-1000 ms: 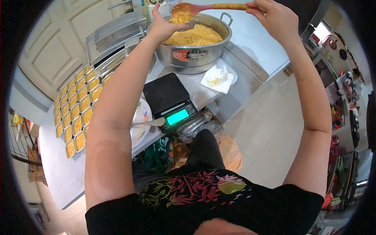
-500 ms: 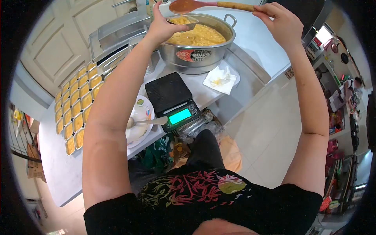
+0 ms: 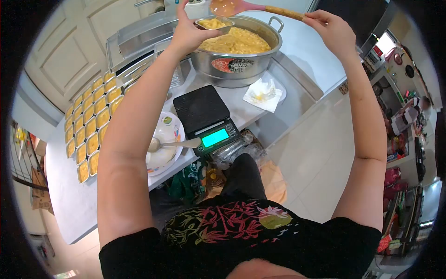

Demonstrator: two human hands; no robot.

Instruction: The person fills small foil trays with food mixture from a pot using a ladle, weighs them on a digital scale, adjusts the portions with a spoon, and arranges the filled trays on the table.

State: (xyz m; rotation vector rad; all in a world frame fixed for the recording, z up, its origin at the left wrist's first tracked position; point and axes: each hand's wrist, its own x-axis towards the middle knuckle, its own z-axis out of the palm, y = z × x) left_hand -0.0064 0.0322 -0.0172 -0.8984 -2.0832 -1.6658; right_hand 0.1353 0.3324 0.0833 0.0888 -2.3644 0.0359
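Note:
My left hand (image 3: 192,35) grips a small metal tin (image 3: 226,30) by its side, over the near left rim of a large metal pot (image 3: 232,76). Yellow batter-like mixture (image 3: 214,23) shows inside the tin, and a lumpy yellow mixture (image 3: 246,43) of the same look fills much of the pot. My right hand (image 3: 331,29) pinches the end of a wooden handle. It belongs to a ladle-like spoon (image 3: 281,12) with a pinkish neck, held level above the pot. The bowl of this spoon is reddish, tilted, and sits just above the tin; its contents are unclear.
Several filled tins (image 3: 90,123) stand in rows at the left. A black digital scale (image 3: 200,109) with a lit display lies before the pot. Beside it, a plate (image 3: 174,156) carries a metal spoon (image 3: 176,143). A crumpled tissue (image 3: 263,95) is right of the scale. Another person (image 3: 409,116) appears far right.
The spoon's bowl has moved right and its inside has turned more toward me. My right hand is slightly lower. The tin now sits a little more level, with its contents more visible.

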